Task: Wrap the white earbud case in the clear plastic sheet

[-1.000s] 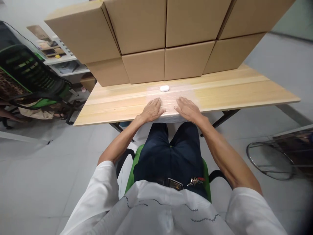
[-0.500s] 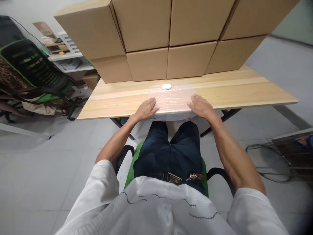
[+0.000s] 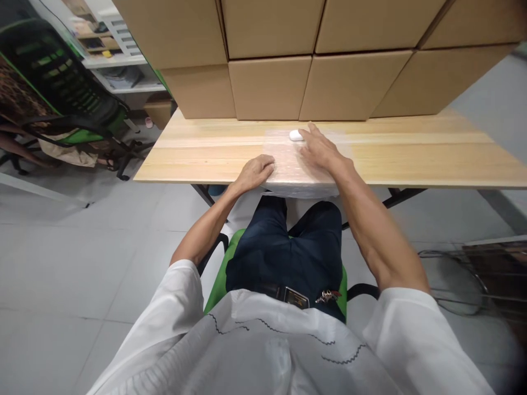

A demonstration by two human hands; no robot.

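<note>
On the bench (image 3: pixel 411 153), a white case (image 3: pixel 295 135) lies on bubble wrap (image 3: pixel 288 170), touched by the open right hand (image 3: pixel 319 151), nothing yet gripped; the left hand (image 3: pixel 255 173) rests flat on the wrap. The case could be nudged away, since the wrap overhangs the edge.

You are seated in what looks like a packing or stockroom corner of an office. Plain brown cardboard boxes (image 3: pixel 269 88) stand stacked in rows along the far edge of the light wooden table (image 3: pixel 411 156). Beyond its left end you see a green-and-black mesh office chair (image 3: pixel 61 96) and white shelves (image 3: pixel 119 74) holding papers. The floor (image 3: pixel 82 247) is pale grey tile.
</note>
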